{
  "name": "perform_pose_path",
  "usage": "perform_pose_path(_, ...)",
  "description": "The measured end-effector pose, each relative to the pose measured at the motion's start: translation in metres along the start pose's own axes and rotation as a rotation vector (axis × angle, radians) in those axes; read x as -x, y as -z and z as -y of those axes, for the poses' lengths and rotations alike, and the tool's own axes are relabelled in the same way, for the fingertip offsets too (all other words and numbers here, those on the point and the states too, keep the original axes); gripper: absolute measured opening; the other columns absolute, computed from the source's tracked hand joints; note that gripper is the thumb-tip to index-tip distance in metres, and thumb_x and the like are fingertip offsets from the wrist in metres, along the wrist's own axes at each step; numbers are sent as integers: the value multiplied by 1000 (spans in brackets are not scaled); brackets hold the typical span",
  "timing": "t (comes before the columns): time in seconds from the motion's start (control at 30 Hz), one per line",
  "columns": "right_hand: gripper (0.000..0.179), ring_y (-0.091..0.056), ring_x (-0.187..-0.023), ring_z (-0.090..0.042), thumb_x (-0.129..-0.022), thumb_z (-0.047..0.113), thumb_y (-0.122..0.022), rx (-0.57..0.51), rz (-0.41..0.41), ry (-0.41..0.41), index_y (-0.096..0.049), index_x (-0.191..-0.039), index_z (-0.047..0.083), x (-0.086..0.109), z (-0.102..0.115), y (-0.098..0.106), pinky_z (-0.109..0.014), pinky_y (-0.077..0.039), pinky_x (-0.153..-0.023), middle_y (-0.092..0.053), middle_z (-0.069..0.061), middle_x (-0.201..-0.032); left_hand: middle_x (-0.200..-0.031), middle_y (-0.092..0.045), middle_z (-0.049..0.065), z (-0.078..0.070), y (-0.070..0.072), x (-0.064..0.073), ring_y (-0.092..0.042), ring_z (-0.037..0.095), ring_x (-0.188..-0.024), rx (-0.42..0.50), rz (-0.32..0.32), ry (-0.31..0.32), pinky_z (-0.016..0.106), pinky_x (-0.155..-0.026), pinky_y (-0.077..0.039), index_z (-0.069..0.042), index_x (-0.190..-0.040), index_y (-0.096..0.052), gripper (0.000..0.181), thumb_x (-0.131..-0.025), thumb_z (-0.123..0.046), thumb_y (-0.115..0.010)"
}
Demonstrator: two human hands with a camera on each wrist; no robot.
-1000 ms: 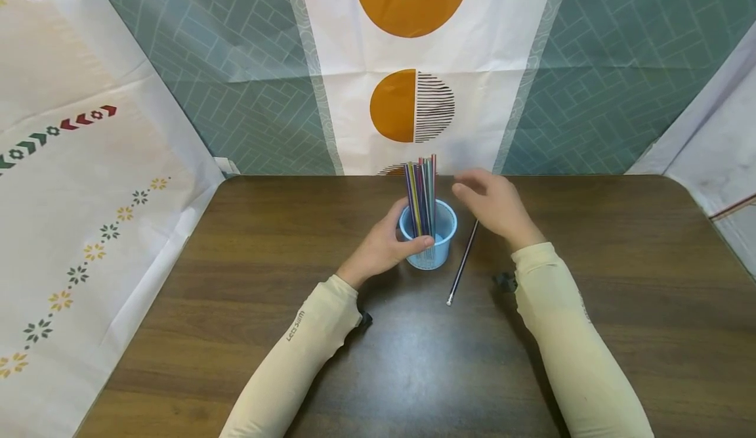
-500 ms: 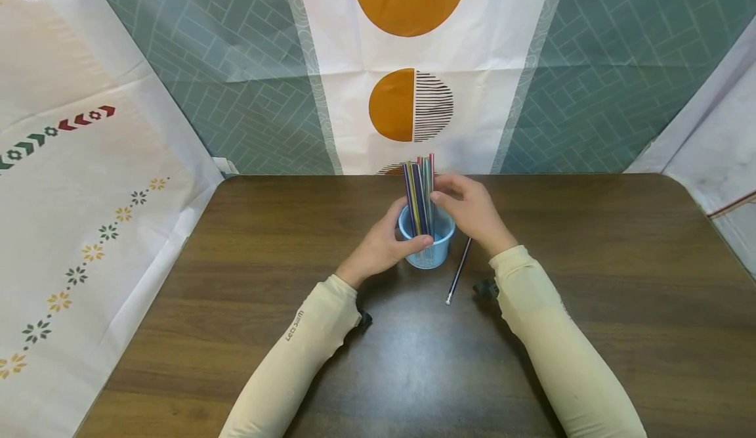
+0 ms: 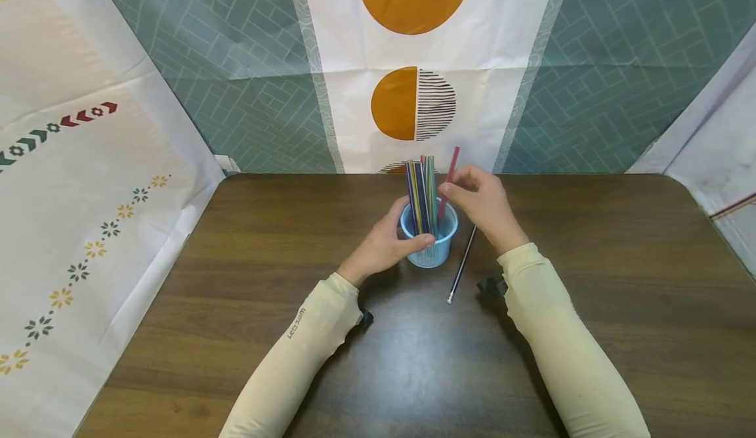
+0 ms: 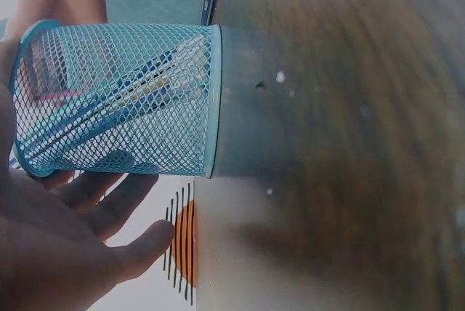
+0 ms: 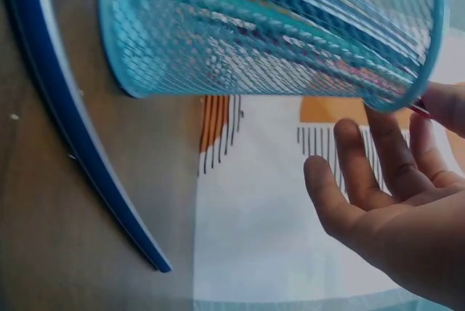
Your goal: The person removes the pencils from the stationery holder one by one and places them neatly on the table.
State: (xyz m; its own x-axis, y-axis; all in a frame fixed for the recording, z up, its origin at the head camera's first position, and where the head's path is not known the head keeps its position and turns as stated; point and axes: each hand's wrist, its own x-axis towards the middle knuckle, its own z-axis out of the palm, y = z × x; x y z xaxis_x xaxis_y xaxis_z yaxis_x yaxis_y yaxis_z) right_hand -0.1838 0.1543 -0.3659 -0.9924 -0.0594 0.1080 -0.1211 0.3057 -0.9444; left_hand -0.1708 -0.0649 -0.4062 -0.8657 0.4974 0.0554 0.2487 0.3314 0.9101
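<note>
From where I stand, the brown table point(image 3: 177, 333) fills the lower half of the head view, and the work sits just right of the frame's centre. Reaching in from the lower left, the left hand point(image 3: 385, 244) is curved round the cup, thumb along its near rim and fingers behind. The right hand point(image 3: 483, 205), at centre right, pinches with thumb and finger while its other fingers stand loosely apart. The blue mesh cup point(image 3: 437, 253) between them is upright, its base seemingly on the tabletop; I'd keep that left grip firm but light, as mesh this slight could tip. The bunch of pencils point(image 3: 420, 195) leans toward the cup's left side, and I'd let the left thumb keep it there. Just right of the cup lies a dark pencil point(image 3: 462, 266), which the right wrist should pass over without brushing. Smallest of all in the pinch is the red pencil point(image 3: 451, 172), tilted to the right, its lower end inside the cup. Best, I'd judge, to guide it along its own slant, so it doesn't snag its neighbours or the rim.
</note>
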Motion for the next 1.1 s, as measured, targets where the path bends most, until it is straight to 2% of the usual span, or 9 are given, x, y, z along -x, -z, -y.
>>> perform_pose_path(0.13,25,-58,-101,-25,-97,28,-71,-51,-21,-6,-62,-103,6,0,5,7,-44,-45,-93,-70,-9,-102,-142,-53,7,0,2,-1,-58,24,-118,5,0,0,46,-100,-48,-25,-155,-28,81,-91,-42,-75)
perform_pose_path(0.23,24,-62,-100,-22,-97,24,-71,-96,-34,15,-59,-108,6,0,9,14,-40,-44,-93,-73,-6,-96,-142,-52,6,0,2,-1,-58,24,-119,4,0,-1,47,-99,-49,-25,-154,-28,81,-91,-43,-75)
perform_pose_path(0.3,29,-64,-101,-21,-97,22,-71,-125,-42,34,-58,-117,7,0,12,19,-41,-44,-96,-73,-6,-94,-143,-52,6,0,3,-1,-58,24,-119,3,1,-2,48,-98,-49,-25,-154,-28,81,-91,-43,-75)
perform_pose_path(0.43,59,-66,-100,-18,-95,17,-72,-153,-72,71,-45,-147,18,2,19,30,-44,-42,-103,-74,-5,-91,-142,-52,6,0,3,0,-58,25,-119,5,2,-1,48,-98,-50,-25,-155,-28,81,-91,-42,-75)
perform_pose_path(0.53,79,-68,-99,-17,-95,12,-72,-164,-98,105,-29,-158,29,5,22,37,-43,-41,-105,-75,-6,-91,-141,-53,7,0,3,0,-58,25,-118,7,2,6,48,-98,-50,-25,-155,-28,81,-91,-42,-75)
perform_pose_path(0.63,83,-68,-96,-16,-94,7,-71,-186,-121,129,-25,-159,32,7,24,41,-36,-42,-98,-75,-7,-90,-141,-53,8,-1,2,1,-59,26,-117,12,5,17,47,-98,-50,-24,-155,-28,82,-91,-42,-75)
perform_pose_path(0.8,81,-69,-89,-17,-92,3,-72,-282,-181,148,-29,-155,30,11,27,48,-31,-37,-84,-74,-8,-85,-142,-52,10,0,1,2,-58,27,-118,8,10,26,48,-97,-50,-23,-156,-27,83,-91,-42,-75)
perform_pose_path(0.93,78,-69,-85,-20,-91,0,-72,-351,-215,147,-32,-152,28,15,29,54,-29,-37,-86,-74,-9,-83,-141,-53,11,0,0,2,-58,28,-118,7,13,24,48,-97,-50,-23,-156,-27,83,-91,-41,-75)
perform_pose_path(1.1,74,-70,-82,-18,-92,-1,-71,-388,-231,113,-34,-150,26,18,31,61,-35,-37,-102,-72,-8,-81,-142,-52,11,-1,0,1,-57,28,-118,3,12,18,49,-98,-50,-22,-155,-27,83,-91,-41,-75)
